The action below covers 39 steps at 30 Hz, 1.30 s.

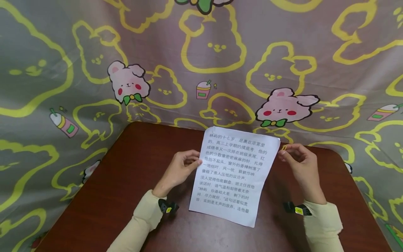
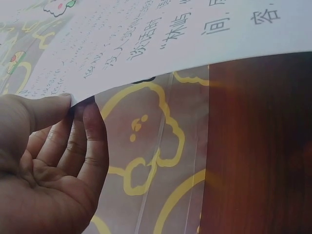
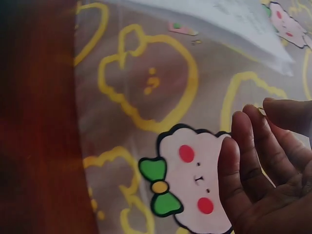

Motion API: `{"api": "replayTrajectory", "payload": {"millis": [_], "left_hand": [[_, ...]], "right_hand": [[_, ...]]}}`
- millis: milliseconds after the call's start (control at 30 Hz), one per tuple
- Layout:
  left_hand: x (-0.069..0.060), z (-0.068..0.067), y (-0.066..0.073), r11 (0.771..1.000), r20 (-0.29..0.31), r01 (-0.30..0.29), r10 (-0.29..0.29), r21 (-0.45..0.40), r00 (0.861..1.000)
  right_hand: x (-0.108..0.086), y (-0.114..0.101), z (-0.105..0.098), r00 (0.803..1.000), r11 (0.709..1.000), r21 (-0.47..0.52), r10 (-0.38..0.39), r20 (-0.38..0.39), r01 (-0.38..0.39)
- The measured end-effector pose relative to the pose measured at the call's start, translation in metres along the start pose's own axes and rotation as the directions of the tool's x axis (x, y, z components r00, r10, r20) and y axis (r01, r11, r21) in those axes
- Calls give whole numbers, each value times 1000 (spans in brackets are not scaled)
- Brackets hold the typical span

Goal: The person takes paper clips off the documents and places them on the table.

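Observation:
A white sheet of paper (image 1: pixel 233 175) with printed Chinese text is held up above the table, tilted slightly. My left hand (image 1: pixel 181 168) pinches its left edge between thumb and fingers, as the left wrist view also shows on the paper (image 2: pixel 190 36). Just off the upper right corner, my right hand (image 1: pixel 300 164) pinches a small yellow paper clip (image 1: pixel 284 147) between thumb and fingertips. In the right wrist view the clip is mostly hidden by the fingers (image 3: pixel 248 141), and the paper's corner (image 3: pixel 280 63) stands apart from them. Whether more than one sheet is held, I cannot tell.
Below the hands lies a dark reddish-brown table (image 1: pixel 104 196). A grey curtain (image 1: pixel 163 45) with yellow outlines and cartoon rabbits hangs behind it and along both sides. Black straps with small yellow-marked devices (image 1: pixel 169 209) sit at both wrists, over cream sleeves.

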<state>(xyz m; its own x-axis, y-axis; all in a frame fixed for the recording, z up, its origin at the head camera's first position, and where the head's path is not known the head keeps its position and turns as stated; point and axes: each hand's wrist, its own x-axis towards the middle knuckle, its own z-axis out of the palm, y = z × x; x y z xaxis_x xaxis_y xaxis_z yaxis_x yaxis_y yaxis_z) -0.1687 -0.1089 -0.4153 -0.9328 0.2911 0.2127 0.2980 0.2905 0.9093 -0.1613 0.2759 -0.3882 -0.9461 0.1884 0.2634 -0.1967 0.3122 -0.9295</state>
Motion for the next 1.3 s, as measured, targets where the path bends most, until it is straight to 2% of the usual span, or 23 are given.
{"api": "replayTrajectory", "payload": {"millis": [267, 400, 600, 700, 933, 1167, 1300], "left_hand": [[0, -1, 1, 1000, -12, 1, -1, 5, 1000], [0, -2, 2, 1000, -12, 3, -3, 9, 1000], [-1, -2, 3, 1000, -16, 2, -2, 13, 1000], [-1, -2, 3, 1000, -18, -1, 2, 12, 1000], [-2, -2, 4, 1000, -25, -2, 3, 23, 1000], [-2, -1, 5, 1000, -27, 2, -2, 25, 1000], [-3, -1, 5, 1000, -29, 7, -6, 28, 1000]], "right_hand": [[-7, 25, -2, 989, 972, -220, -50, 139, 80], [-11, 34, -3, 975, 946, -311, -23, 223, 93], [-12, 43, -4, 957, 895, -434, 28, 288, 105], [-11, 47, -4, 948, 887, -449, 45, 316, 108], [-10, 60, -3, 918, 898, -431, 96, 384, 87], [-10, 72, -4, 904, 891, -446, 120, 410, 84], [-9, 75, -3, 884, 896, -440, 151, 443, 68]]}}
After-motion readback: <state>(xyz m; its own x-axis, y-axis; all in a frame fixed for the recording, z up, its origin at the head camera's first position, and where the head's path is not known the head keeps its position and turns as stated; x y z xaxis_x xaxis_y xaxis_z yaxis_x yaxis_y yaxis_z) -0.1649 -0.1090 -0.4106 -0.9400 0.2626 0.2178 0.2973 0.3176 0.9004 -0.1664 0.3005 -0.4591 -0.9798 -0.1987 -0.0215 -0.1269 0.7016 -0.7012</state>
